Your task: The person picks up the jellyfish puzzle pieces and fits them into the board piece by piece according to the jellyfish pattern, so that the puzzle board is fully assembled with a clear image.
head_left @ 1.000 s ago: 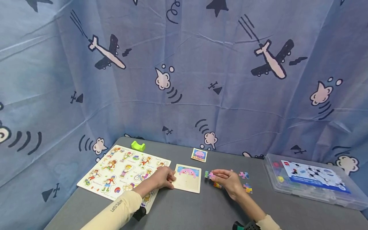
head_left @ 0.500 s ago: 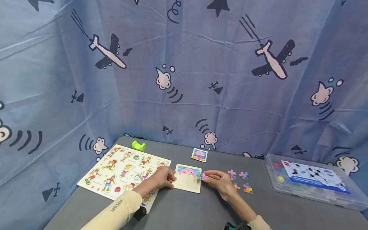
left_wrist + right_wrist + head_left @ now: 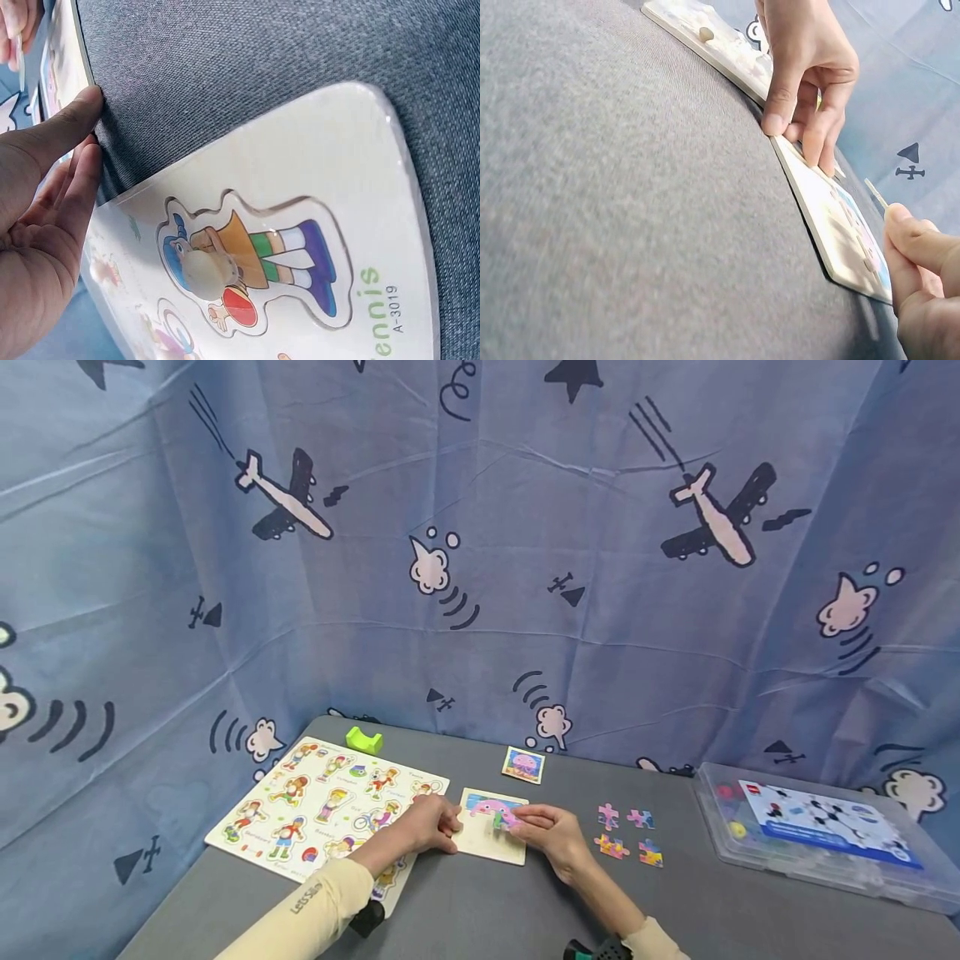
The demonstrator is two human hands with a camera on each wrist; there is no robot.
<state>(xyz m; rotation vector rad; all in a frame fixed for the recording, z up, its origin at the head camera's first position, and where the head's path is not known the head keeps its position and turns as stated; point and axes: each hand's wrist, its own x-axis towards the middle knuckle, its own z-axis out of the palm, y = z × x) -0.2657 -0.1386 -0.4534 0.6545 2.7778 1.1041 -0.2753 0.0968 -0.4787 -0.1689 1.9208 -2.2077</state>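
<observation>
A small wooden puzzle tray (image 3: 480, 848) lies flat on the table, with part of a pink sea-creature picture laid along its far side. My left hand (image 3: 430, 823) holds the tray's left edge, thumb at the near corner and fingertips on the edge, as the right wrist view shows. Between thumb and fingers, my right hand (image 3: 553, 841) pinches a jigsaw piece (image 3: 876, 193) just above the tray. That piece is tilted, green and pink in the head view. Right of the tray lie several loose pieces, among them a pink one (image 3: 608, 816) and an orange one (image 3: 650, 853).
A knob puzzle board (image 3: 352, 142) with sports figures lies at the left, beneath my left forearm. Behind the tray is a small picture card (image 3: 522, 765). A lime-green block (image 3: 363, 741) sits at the back left, a clear plastic case (image 3: 825, 827) at the right.
My right hand has carried the jigsaw piece leftward from beside the loose pieces to over the tray. The left hand stays at the tray's edge.
</observation>
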